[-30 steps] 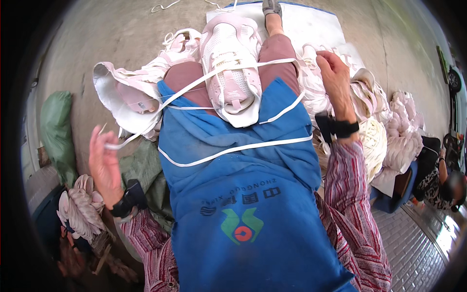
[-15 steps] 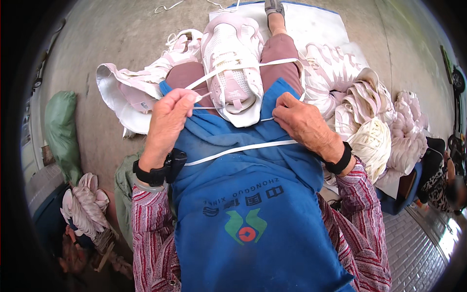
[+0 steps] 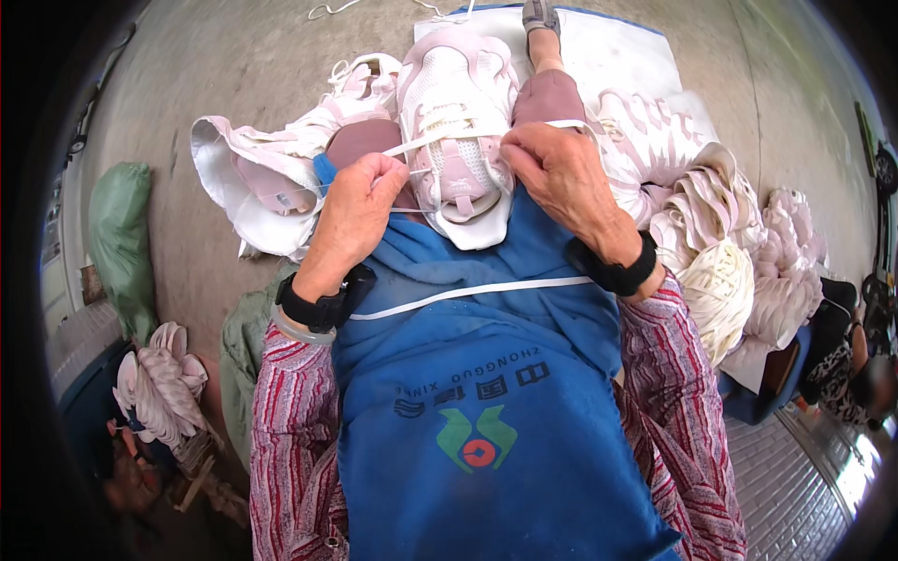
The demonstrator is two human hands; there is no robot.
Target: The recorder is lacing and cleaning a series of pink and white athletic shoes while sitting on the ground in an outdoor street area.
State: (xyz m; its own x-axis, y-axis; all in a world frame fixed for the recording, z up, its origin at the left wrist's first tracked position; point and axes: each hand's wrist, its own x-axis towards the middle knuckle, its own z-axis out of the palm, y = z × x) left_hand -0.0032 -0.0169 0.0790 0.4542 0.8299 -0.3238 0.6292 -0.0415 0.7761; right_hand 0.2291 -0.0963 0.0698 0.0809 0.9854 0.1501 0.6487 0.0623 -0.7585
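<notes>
A pale pink and white shoe upper (image 3: 456,131) lies on my knees, over a blue apron (image 3: 486,411). A flat white lace (image 3: 426,143) runs across its front. My left hand (image 3: 360,208) pinches the lace at the shoe's left side. My right hand (image 3: 557,178) grips the lace at the shoe's right edge, fingers curled. Another loop of white lace (image 3: 468,293) crosses the apron below the wrists. Both wrists wear black bands.
More pink shoe uppers (image 3: 271,173) lie at left on the concrete floor, others (image 3: 655,140) at right. Bundles of white laces (image 3: 739,280) pile at right and a smaller bundle (image 3: 164,383) at lower left. A green sack (image 3: 122,243) sits left. A white sheet (image 3: 608,56) lies ahead.
Both hands came in from wide apart to the shoe and moved up along its sides, pulling the lace taut across its front.
</notes>
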